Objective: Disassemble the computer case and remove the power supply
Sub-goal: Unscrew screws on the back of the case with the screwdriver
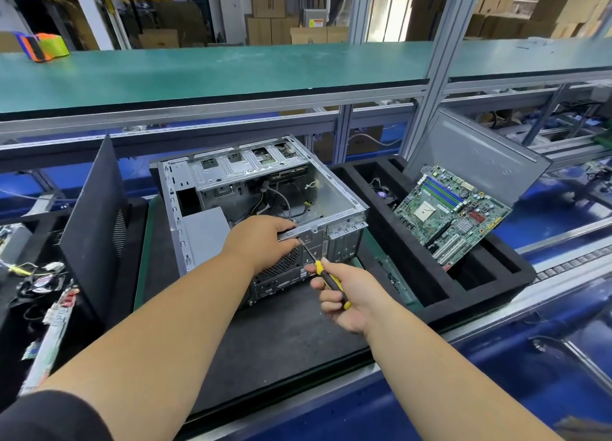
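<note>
Holding case (261, 205) steady on worktop (281, 334), screwdriver (326, 276) at its rear.
L hand (261, 242) grips top rear edge; R hand (344, 296) wraps screwdriver handle, tip on rear panel. PSU (203, 232) sits inside, left. Motherboard (452, 213) leans in foam tray (427, 285), right.

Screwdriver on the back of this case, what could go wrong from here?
The screwdriver tip sits right beside the left hand gripping the rear edge of the computer case; a slip could jab those fingers. The right hand holds the handle at an angle, so the tip may cam out and strip the screw. Loose cables inside could snag when the power supply comes out.
</note>
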Motion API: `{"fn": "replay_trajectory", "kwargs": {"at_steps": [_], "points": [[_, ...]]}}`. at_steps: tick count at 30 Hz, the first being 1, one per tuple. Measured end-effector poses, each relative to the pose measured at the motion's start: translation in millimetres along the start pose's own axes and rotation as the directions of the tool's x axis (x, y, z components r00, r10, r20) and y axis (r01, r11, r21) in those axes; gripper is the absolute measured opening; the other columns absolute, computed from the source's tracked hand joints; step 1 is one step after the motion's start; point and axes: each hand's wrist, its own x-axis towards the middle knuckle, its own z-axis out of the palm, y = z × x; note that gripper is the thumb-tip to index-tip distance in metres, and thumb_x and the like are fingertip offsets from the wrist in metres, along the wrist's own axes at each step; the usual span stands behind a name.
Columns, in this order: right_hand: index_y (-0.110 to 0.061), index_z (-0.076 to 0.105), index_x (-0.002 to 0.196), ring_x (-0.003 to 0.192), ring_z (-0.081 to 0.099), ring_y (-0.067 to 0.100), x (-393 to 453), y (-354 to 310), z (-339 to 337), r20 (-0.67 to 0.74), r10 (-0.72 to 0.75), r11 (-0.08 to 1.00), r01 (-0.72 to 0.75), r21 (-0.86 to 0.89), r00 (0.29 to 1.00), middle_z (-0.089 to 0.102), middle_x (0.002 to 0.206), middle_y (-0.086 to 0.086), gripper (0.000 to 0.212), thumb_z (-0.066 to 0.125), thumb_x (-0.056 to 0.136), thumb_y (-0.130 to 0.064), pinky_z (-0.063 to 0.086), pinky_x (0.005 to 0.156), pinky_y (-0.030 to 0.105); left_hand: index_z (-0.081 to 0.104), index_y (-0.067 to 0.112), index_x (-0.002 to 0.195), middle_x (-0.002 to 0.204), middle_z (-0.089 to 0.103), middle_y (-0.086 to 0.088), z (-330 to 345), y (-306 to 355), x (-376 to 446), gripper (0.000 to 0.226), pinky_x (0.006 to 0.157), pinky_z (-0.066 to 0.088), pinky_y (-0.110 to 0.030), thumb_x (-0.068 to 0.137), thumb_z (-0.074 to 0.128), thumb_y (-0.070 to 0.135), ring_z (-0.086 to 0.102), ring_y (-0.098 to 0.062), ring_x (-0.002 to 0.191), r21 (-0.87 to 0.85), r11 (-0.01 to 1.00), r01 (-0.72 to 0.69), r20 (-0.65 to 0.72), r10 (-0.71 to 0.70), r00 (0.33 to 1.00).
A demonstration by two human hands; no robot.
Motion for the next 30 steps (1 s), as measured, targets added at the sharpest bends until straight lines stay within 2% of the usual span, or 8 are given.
{"fn": "replay_trajectory", "kwargs": {"at_steps": [5, 11, 16, 21, 24, 26, 28, 30], "points": [[-0.009, 0.063, 0.1, 0.036, 0.02, 0.005, 3, 0, -2, 0.003, -0.029, 0.998, 0.029, -0.057, 1.0, 0.045, 0.056, -0.002, 0.025, 0.046, 0.104, -0.027, 0.017, 0.034, 0.016, 0.06, 0.04, 0.126, 0.126, 0.064, 0.013, 0, 1, 2, 0.046, 0.084, 0.047, -0.028, 0.084, 0.06, 0.059, 0.057, -0.014, 0.115, -0.005, 1.0, -0.008, 0.01, 0.008, 1.0], [-0.014, 0.062, 0.099, 0.036, 0.022, 0.008, 9, 6, 3, -0.105, -0.234, 0.883, 0.166, -0.439, 0.967, 0.043, 0.052, -0.003, 0.023, 0.043, 0.103, -0.027, 0.019, 0.038, 0.018, 0.062, 0.041, 0.123, 0.118, 0.067, 0.014, -2, 2, 2, 0.041, 0.075, 0.045, -0.026, 0.085, 0.059, 0.057, 0.06, -0.014, 0.108, -0.008, 1.0, -0.012, 0.032, 0.013, 0.999], [-0.019, 0.057, 0.101, 0.068, 0.05, 0.019, 4, 4, 2, -0.012, -0.554, 0.326, 0.204, -0.923, 0.832, 0.057, 0.077, -0.002, 0.017, 0.047, 0.1, -0.032, 0.035, 0.056, 0.031, 0.061, 0.04, 0.125, 0.119, 0.067, 0.013, -2, 3, 2, 0.042, 0.078, 0.046, -0.027, 0.086, 0.059, 0.056, 0.059, -0.015, 0.109, -0.005, 1.0, -0.014, 0.034, 0.014, 0.999], [-0.017, 0.047, 0.114, 0.075, 0.047, 0.027, 3, 11, 17, 0.115, -0.676, -0.176, -0.007, -0.984, 0.728, 0.065, 0.1, 0.006, 0.015, 0.042, 0.103, -0.026, 0.029, 0.054, 0.031, 0.064, 0.039, 0.121, 0.112, 0.069, 0.012, -3, 3, 1, 0.038, 0.071, 0.042, -0.025, 0.086, 0.061, 0.055, 0.06, -0.016, 0.104, -0.006, 0.999, -0.038, 0.02, 0.038, 0.999], [-0.016, 0.052, 0.109, 0.081, 0.052, 0.026, 1, 5, 15, 0.08, -0.645, -0.024, 0.084, -0.996, 0.76, 0.065, 0.099, 0.005, 0.02, 0.045, 0.1, -0.033, 0.033, 0.063, 0.032, 0.064, 0.039, 0.121, 0.113, 0.069, 0.012, -3, 4, 1, 0.039, 0.07, 0.039, -0.025, 0.086, 0.061, 0.054, 0.06, -0.016, 0.104, -0.007, 0.999, -0.043, 0.015, 0.043, 0.999], [-0.012, 0.059, 0.095, 0.068, 0.053, 0.022, 1, -2, 13, -0.051, -0.505, 0.391, 0.177, -0.903, 0.862, 0.065, 0.085, 0.007, 0.026, 0.049, 0.097, -0.036, 0.037, 0.063, 0.03, 0.064, 0.039, 0.121, 0.113, 0.068, 0.012, -3, 3, 1, 0.039, 0.07, 0.039, -0.024, 0.086, 0.061, 0.054, 0.061, -0.016, 0.105, -0.011, 0.999, -0.041, 0.011, 0.041, 0.999], [-0.007, 0.061, 0.083, 0.047, 0.044, 0.014, 0, -7, 10, -0.122, -0.202, 0.856, 0.115, -0.504, 0.972, 0.06, 0.066, 0.008, 0.031, 0.049, 0.099, -0.031, 0.037, 0.049, 0.025, 0.063, 0.039, 0.122, 0.115, 0.068, 0.012, -3, 3, 1, 0.04, 0.071, 0.04, -0.025, 0.085, 0.061, 0.056, 0.06, -0.015, 0.106, -0.005, 0.999, -0.04, 0.012, 0.04, 0.999], [-0.002, 0.062, 0.085, 0.042, 0.044, 0.009, -1, -11, 4, -0.047, -0.021, 0.982, 0.012, -0.189, 0.999, 0.06, 0.061, 0.008, 0.033, 0.047, 0.102, -0.025, 0.037, 0.041, 0.018, 0.063, 0.039, 0.123, 0.117, 0.067, 0.012, -3, 3, 2, 0.041, 0.072, 0.042, -0.025, 0.085, 0.06, 0.056, 0.06, -0.015, 0.107, -0.001, 0.999, -0.039, 0.014, 0.039, 0.999]]}}
